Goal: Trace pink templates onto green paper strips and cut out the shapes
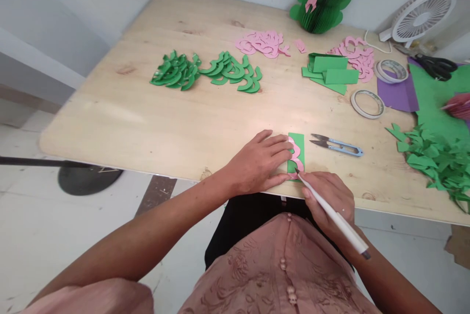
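Near the table's front edge lies a green paper strip (301, 147) with a pink curved paper cutout (296, 150) on top of it. My left hand (259, 161) rests flat with fingers spread, its fingertips on the left side of the strip and cutout. In my right hand (330, 199) is a white pen (338, 218), its dark tip touching down at the lower part of the pink cutout. Blue-handled thread snips (345, 147) lie to the right of the strip.
Green cutouts (176, 70) and pink cutouts (262, 42) sit further back. Folded green paper (341, 76), tape rolls (367, 104), black scissors (436, 66) and green scraps (436, 155) are on the right. A green paper tree (323, 1) and white fan (420, 18) stand behind.
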`<act>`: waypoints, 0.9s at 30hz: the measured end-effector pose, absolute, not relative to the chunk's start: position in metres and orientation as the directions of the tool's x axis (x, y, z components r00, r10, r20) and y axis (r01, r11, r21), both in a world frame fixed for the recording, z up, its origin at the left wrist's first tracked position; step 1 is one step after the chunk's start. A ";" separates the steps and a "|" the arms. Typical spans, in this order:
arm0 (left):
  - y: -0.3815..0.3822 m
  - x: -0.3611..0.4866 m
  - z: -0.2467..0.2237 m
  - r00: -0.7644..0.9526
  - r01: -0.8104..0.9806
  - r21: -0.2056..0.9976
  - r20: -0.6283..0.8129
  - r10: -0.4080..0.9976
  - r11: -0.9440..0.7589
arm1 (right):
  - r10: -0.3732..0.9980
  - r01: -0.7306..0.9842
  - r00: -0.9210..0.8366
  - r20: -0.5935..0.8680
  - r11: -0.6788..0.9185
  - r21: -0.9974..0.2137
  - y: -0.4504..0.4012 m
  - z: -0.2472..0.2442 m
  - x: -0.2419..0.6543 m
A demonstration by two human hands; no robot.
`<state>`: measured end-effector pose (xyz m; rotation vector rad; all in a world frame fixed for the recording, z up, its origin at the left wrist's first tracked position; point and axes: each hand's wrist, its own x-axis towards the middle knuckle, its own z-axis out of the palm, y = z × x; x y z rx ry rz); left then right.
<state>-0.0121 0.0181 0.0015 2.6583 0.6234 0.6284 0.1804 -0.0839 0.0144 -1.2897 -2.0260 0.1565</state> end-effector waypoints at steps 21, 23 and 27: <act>0.018 -0.012 0.003 0.817 0.347 0.411 0.308 0.487 -0.843 | 0.980 0.638 0.131 0.147 0.030 -0.770 -0.065 0.029 0.165; 0.018 -0.012 0.003 0.816 0.347 0.414 0.310 0.489 -0.842 | 0.981 0.648 0.125 0.147 0.031 -0.761 -0.065 0.030 0.164; 0.018 -0.012 0.003 0.818 0.350 0.410 0.305 0.488 -0.842 | 0.982 0.646 0.127 0.143 0.027 -0.763 -0.065 0.030 0.163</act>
